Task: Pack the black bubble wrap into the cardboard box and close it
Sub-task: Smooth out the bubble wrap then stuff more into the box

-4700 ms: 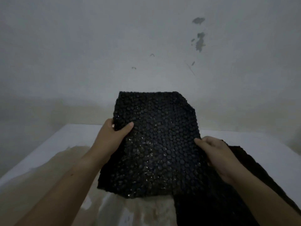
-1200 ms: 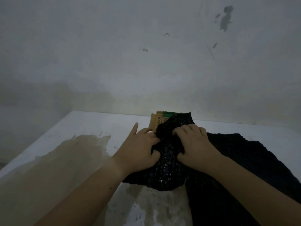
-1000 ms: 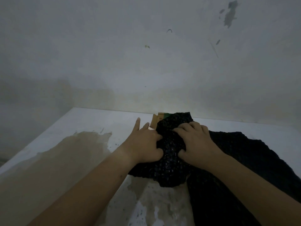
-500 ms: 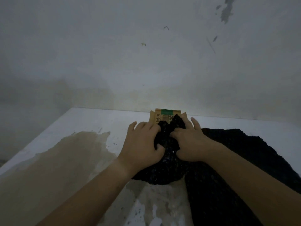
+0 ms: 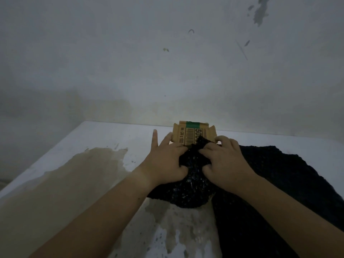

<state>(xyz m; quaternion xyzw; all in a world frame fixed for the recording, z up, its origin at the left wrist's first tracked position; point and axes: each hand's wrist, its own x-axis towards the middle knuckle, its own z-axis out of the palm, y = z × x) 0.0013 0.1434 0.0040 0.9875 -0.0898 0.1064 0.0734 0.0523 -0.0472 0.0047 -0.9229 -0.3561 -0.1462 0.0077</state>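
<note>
Nearest, in front of the cardboard box (image 5: 189,135): bubble wrap (image 5: 189,190) bunched into a dark wad on the surface (image 5: 111,138), mostly outside the box as far as can be judged. Closer to the box, left hand (image 5: 165,162) gripping the wad with thumb and inner fingers, index straight; right hand (image 5: 225,164) clenched round it, cramming its far end at the box's mouth. Still open at the back flap. Left to do: stuffing, closing.

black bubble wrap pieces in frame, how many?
2. The bunched bubble wrap is gripped by the left hand and right hand, against the cardboard box. The spread bubble wrap lies on the table to its right. They may join under the arm; cannot tell.
</note>
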